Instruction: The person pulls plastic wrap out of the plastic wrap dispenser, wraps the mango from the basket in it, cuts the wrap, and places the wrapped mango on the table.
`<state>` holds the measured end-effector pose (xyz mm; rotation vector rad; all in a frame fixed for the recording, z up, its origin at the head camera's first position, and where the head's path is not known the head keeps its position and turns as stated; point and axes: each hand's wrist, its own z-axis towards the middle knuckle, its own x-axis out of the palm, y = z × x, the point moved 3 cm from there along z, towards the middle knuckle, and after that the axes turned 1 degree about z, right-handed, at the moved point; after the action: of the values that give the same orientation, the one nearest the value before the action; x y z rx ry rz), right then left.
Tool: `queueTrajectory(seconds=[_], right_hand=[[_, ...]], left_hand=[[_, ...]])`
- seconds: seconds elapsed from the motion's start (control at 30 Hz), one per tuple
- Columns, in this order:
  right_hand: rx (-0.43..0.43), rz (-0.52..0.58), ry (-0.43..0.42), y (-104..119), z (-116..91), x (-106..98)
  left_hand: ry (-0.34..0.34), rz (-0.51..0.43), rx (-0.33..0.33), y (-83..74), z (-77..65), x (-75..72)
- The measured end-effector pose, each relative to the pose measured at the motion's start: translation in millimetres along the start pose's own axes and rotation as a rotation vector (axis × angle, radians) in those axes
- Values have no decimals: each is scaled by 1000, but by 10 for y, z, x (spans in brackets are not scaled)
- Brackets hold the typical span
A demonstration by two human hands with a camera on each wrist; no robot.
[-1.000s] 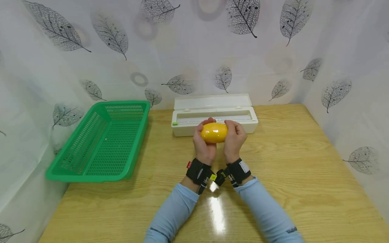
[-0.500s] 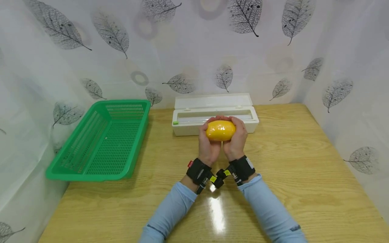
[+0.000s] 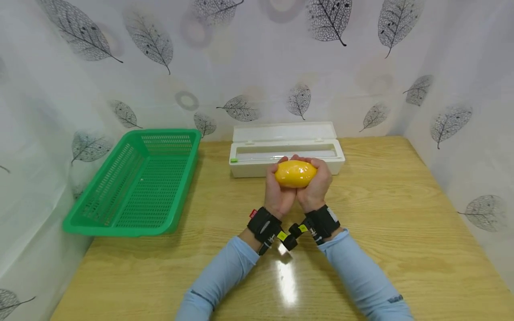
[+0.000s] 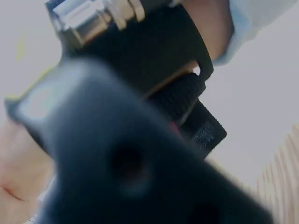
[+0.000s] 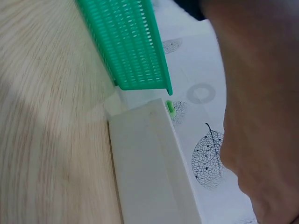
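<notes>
In the head view, a glossy yellow oval fruit (image 3: pixel 296 174) lies cupped between both hands, above the table. Bright crinkled glints on it look like clear film. My left hand (image 3: pixel 278 194) curls round its left end, the thumb along that side. From the right, my right hand (image 3: pixel 317 189) holds the other end with bent fingers; fingertips show behind the fruit. Its underside is hidden by the palms. Just behind the hands stands a white cling film dispenser (image 3: pixel 257 169), lid raised, with a white roll inside and a green slider (image 3: pixel 234 160). Neither wrist view shows the fruit.
A green plastic basket (image 3: pixel 172 223) with slotted sides stands at the left of the wooden table (image 3: pixel 393 214). Behind it all hangs a white curtain (image 3: pixel 265 58) printed with leaves. The black wrist-camera mounts (image 3: pixel 290 240) nearly meet below the hands.
One second ago, the right fingers pinched the fruit's right end. Since then the right hand has turned palm up beneath it, and both hands with the fruit have shifted slightly right.
</notes>
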<state>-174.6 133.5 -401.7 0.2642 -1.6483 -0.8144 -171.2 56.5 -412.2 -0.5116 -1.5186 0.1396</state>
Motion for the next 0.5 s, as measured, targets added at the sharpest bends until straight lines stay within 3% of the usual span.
queueTrajectory(seconds=[0.27, 0.37, 0.5], right_hand=[[-44, -19, 0, -11, 3, 31], [-27, -66, 30, -23, 30, -1], [-10, -98, 53, -5, 68, -109]], left_hand=[[-6, -14, 6, -6, 12, -19], [-49, 108, -8, -47, 28, -82], [-85, 414, -80, -134, 27, -195]])
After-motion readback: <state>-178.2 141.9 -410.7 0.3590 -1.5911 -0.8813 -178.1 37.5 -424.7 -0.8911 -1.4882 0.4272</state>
